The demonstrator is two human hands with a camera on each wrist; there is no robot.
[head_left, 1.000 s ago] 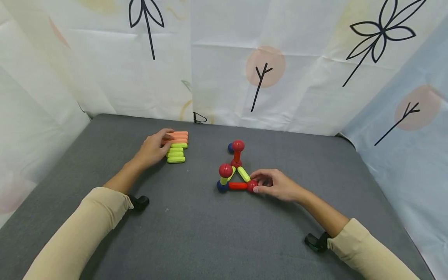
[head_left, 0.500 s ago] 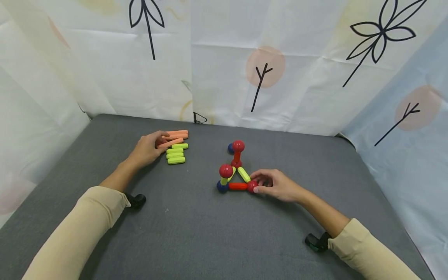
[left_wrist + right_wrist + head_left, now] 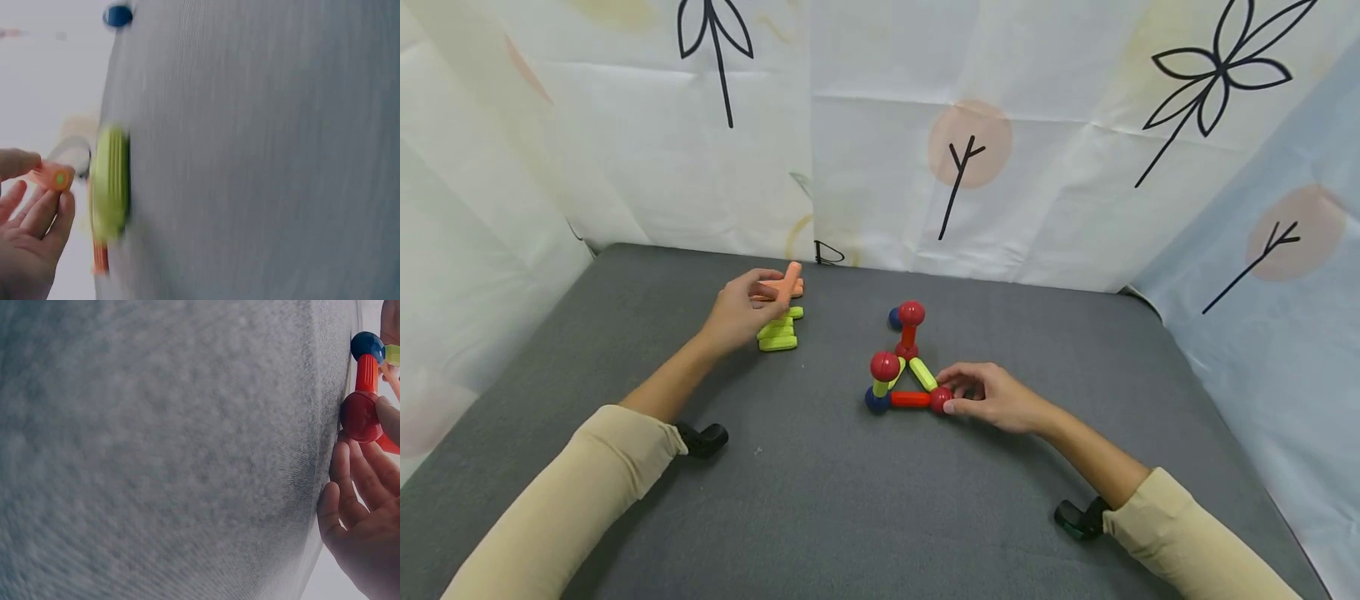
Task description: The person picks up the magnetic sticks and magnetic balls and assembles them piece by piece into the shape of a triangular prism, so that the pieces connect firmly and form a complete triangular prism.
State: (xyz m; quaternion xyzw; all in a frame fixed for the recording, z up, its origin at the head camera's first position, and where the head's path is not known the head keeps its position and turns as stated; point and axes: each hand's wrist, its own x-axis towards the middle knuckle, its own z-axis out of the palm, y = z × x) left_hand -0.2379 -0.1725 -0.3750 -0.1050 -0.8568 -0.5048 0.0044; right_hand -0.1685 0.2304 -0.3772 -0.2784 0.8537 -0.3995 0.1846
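In the head view my left hand (image 3: 736,315) pinches an orange rod (image 3: 789,282), tilted up above the rod pile. The left wrist view shows that rod end-on (image 3: 57,179) between thumb and fingers. My right hand (image 3: 996,398) holds a red ball (image 3: 941,400) at the near right corner of a triangular ball-and-rod frame, thumb against the ball in the right wrist view. A red rod (image 3: 910,399) links this ball to a blue ball (image 3: 876,402); a yellow-green rod (image 3: 922,374) slants back from it. Two short uprights carry red balls (image 3: 884,366) on top.
Beneath and beside my left hand lie several yellow-green rods (image 3: 777,342) and other orange rods (image 3: 799,287). Another blue ball (image 3: 894,317) sits behind the frame. The grey table (image 3: 850,508) ends at a printed white cloth (image 3: 880,183).
My left hand has drawn one orange rod out of the row, then lifted it and turned it upward. My right hand and the frame have stayed in place.
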